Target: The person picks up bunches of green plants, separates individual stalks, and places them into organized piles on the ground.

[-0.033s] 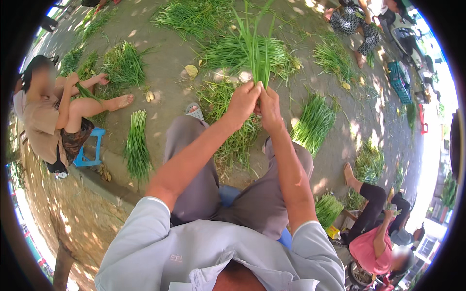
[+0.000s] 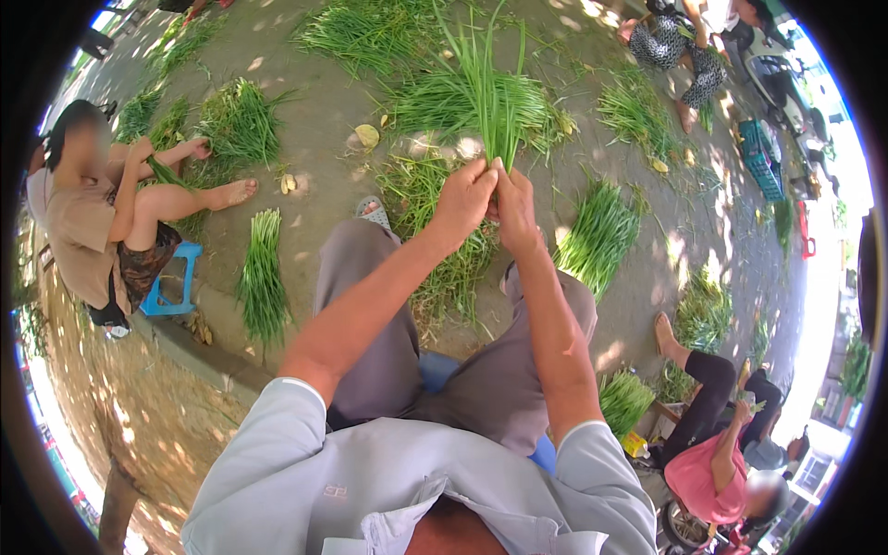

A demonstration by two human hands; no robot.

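A small bunch of garlic chives stands up from between my two hands, its long green leaves fanning away from me. Closed around its lower end are my left hand and my right hand, thumbs meeting at the stems. The stem ends are hidden in my fingers. Below my hands, between my feet, lies a loose heap of yellowish-green trimmings. Beyond the held bunch spreads a big pile of chives. Neater bundles lie to my right and to my left.
At the left a person on a blue stool handles green leaves. Another person in a pink top sits at the lower right, and one in patterned clothes at the upper right. A teal crate stands at the right.
The tips of the held chives have swayed slightly. Both hands keep their grip in nearly the same place.
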